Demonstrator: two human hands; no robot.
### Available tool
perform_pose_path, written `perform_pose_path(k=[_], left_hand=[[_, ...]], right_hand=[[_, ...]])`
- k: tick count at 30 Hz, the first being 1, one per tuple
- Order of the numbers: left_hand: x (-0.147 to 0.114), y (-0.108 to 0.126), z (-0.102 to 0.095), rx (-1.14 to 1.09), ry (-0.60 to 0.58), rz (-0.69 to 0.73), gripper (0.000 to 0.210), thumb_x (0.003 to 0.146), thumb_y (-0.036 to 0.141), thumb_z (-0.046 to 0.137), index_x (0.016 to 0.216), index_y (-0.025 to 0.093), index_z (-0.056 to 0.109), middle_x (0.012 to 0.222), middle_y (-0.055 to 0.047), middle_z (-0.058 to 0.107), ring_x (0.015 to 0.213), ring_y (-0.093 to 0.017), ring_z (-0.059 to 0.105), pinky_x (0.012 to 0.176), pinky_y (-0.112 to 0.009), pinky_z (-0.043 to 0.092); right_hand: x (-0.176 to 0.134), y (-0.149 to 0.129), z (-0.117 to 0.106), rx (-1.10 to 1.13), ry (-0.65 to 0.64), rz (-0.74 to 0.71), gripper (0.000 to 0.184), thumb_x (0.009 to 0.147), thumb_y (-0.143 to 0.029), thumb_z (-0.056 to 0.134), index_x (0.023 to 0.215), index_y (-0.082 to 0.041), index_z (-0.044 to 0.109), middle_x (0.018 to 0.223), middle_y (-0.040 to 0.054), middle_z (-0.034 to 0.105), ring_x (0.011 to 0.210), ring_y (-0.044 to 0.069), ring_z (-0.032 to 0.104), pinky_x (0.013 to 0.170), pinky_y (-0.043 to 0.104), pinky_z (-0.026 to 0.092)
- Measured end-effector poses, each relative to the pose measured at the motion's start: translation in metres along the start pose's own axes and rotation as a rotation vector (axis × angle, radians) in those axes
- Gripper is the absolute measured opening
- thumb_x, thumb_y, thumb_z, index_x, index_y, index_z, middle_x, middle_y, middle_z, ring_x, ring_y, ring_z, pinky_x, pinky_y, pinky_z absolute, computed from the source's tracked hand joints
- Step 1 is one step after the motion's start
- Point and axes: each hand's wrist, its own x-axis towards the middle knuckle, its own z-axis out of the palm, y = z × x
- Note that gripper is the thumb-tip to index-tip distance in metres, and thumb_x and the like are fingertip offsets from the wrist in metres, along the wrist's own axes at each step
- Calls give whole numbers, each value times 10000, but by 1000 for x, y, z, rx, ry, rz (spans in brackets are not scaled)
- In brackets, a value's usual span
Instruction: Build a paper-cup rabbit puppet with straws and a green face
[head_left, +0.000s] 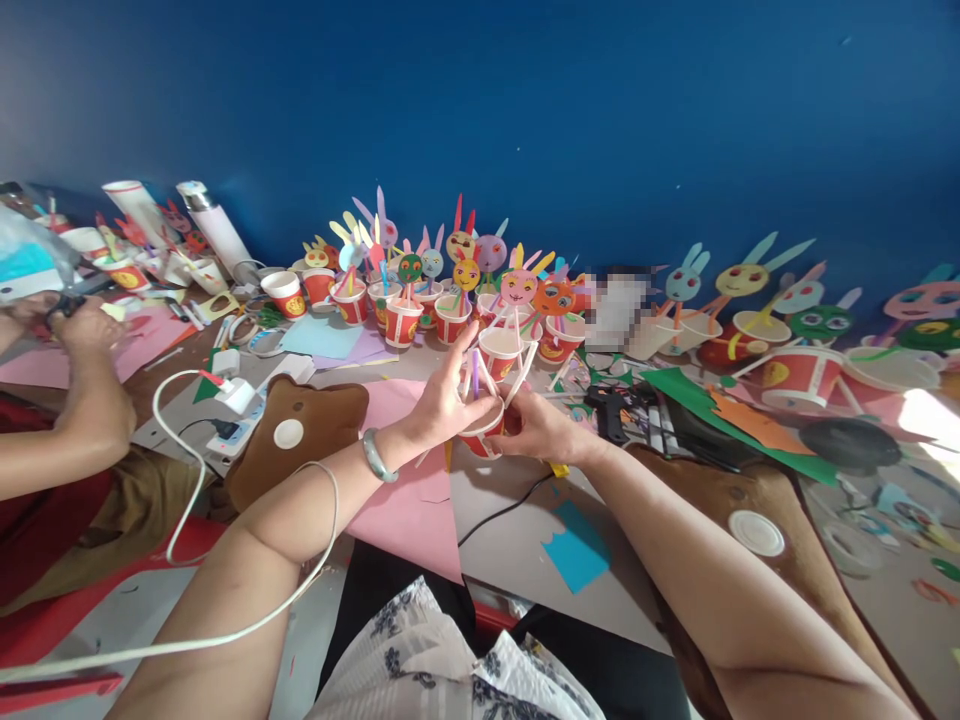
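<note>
Gripping the near red-and-white cup [480,438] by its side, the right hand [541,428] is holding its fingers bent against the wall, while the left hand [439,405] is laying its thumb across the rim from the opposite side and pointing its index finger upward; whether its hidden fingers are gripping too, I cannot tell. The cup is sitting between both hands, with a purple straw [475,370] standing beside the left index finger and a white straw [523,377] leaning outward above the right hand.

A grey table [499,535] is stretching along a deep blue wall [480,110], with pink paper [409,500] lying beneath the left wrist and a blue scrap [576,548] lying nearer the person's lap.

Just behind the hands, another cup [501,345] is standing close, and a crowd of cups topped with paper rabbit faces is filling the space toward the wall. A white cable [247,632] is looping over the left forearm, a power strip [244,420] is lying farther left, and a co-worker's hand [94,328] is working at the far left. A black glue gun [606,412] is lying beyond the right wrist.
</note>
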Motion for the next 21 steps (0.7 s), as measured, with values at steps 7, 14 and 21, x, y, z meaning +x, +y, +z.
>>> perform_pose_path(k=[7,14,21], left_hand=[[2,1,-4,192,41,66,144,884,259,678,970,193,583,951,-63,677,923,-200,650,903,-378,539],[5,1,-7,266,-16,89,127,875,245,689,856,201,571,889,-44,670,871,-190,640,882,-374,526],[4,1,-7,258,-40,127,79,921,213,610,868,200,554,889,-51,653,892,-192,637,877,-354,509]], right_hand=[[1,-1,1,30,86,-49,508,710,-233,746,1195,-188,604,649,-64,541,562,102,455,520,239,365],[2,1,1,23,98,-56,629,712,-254,755,1308,-169,572,720,-41,588,615,115,500,553,246,391],[2,-2,0,37,93,-74,599,693,-237,775,1261,-174,596,840,-4,640,684,132,544,583,247,417]])
